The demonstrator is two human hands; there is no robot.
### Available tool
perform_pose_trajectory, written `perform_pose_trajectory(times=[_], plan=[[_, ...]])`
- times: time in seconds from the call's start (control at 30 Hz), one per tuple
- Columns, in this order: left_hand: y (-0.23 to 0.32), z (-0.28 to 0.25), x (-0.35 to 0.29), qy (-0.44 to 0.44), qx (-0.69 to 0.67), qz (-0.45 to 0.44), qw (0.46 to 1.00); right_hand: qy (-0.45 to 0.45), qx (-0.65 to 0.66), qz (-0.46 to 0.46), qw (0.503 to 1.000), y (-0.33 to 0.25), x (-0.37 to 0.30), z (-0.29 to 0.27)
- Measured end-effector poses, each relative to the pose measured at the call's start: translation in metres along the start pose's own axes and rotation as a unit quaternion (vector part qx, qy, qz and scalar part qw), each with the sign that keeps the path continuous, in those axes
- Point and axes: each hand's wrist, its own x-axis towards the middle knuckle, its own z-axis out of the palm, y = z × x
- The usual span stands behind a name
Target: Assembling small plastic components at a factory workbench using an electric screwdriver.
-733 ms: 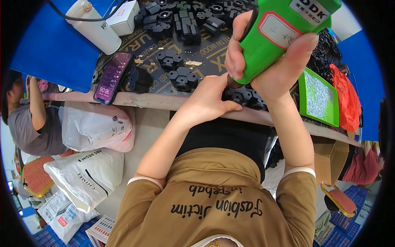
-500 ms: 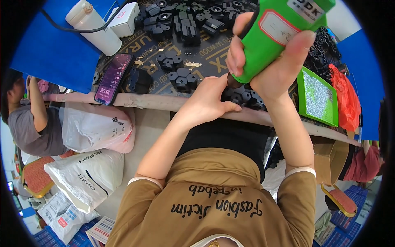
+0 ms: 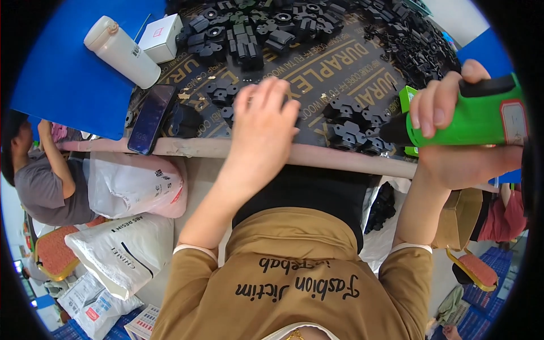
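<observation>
My right hand [image 3: 445,119] is wrapped round a green power screwdriver [image 3: 473,116], which lies nearly level over the bench's right side. Its black nose [image 3: 396,131] points left, toward a cluster of black plastic parts [image 3: 348,133] near the front edge. Away to the left, my left hand [image 3: 262,127] is over the bench with its fingers apart. Just beside and partly beneath that hand sit more black plastic parts [image 3: 221,90]; what lies directly under the palm is hidden. Behind the screwdriver, only bits of a green tray [image 3: 407,97] show.
A phone [image 3: 152,119], a white flask [image 3: 122,52] and a small white box [image 3: 161,38] are at the left. Piles of black parts [image 3: 246,42] cover the back. A padded front edge [image 3: 340,161] borders the bench. Another person [image 3: 45,175] sits at far left.
The screwdriver has swung from upright over the parts to nearly level at the right. My left hand has left the front parts and moved left and farther back, its fingers spread.
</observation>
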Motion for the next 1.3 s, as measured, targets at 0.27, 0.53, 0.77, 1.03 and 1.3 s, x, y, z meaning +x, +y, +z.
perform_pose_trajectory(times=[0.27,0.53,0.77,1.03,1.3], plan=[[0.009,-0.015,0.006,0.008,-0.029,-0.009,1.0,0.089,0.067,0.012,0.994,-0.003,-0.028,-0.037],[0.041,0.058,0.008,0.007,-0.268,-0.019,0.963,0.09,0.094,0.023,0.991,0.024,-0.03,-0.033],[0.029,0.056,0.009,-0.047,-0.314,-0.027,0.948,0.086,0.102,0.025,0.991,0.034,-0.031,-0.032],[0.027,0.056,0.011,-0.067,-0.316,-0.034,0.946,0.077,0.082,0.024,0.993,0.038,-0.024,-0.033],[0.027,0.056,0.01,-0.063,-0.319,-0.031,0.945,0.086,0.056,0.038,0.994,0.04,-0.019,-0.029]])
